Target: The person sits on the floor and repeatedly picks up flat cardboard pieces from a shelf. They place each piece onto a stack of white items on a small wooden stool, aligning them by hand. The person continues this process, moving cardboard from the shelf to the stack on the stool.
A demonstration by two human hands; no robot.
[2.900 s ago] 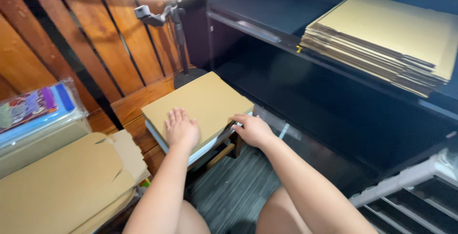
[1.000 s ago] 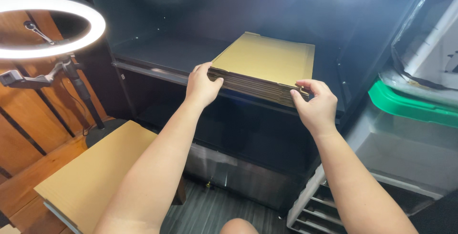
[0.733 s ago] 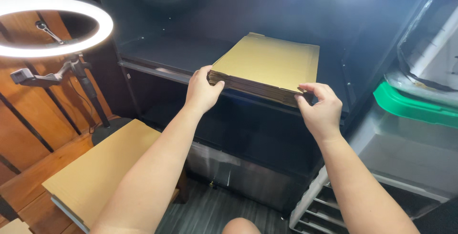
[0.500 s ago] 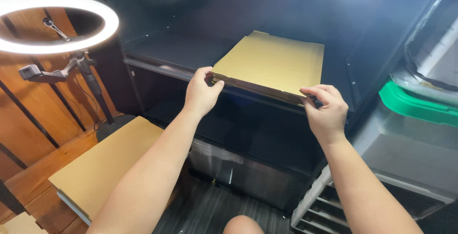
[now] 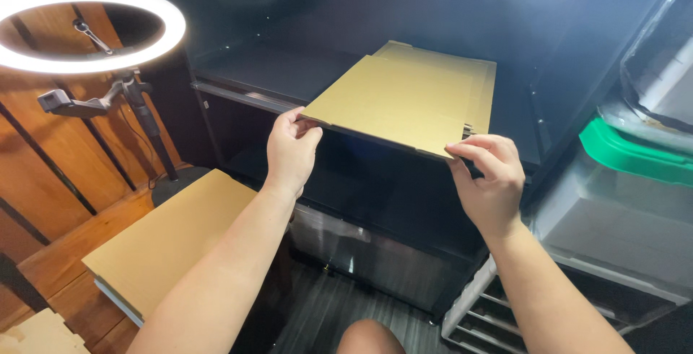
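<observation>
A flat brown cardboard sheet [image 5: 393, 101] hangs in the air in front of a black shelf [image 5: 267, 80]. My left hand [image 5: 290, 150] pinches its near left corner. My right hand [image 5: 487, 173] pinches its near right corner. Behind and under the sheet, the stack of flat cardboard [image 5: 473, 76] it came from lies on the shelf, mostly hidden by the sheet. Both of my forearms reach up from the bottom of the head view.
A lit ring light [image 5: 90, 29] on a black stand stands at the left before a wooden wall. Lower left, a cardboard-topped pile [image 5: 170, 238] rests on a low wooden stand. At the right are a clear bin with a green lid [image 5: 635, 155] and a white drawer rack [image 5: 476, 311].
My hands left the low pile and reached the shelf stack. In the last second they separated the top sheet and drew it up and toward me, off the stack.
</observation>
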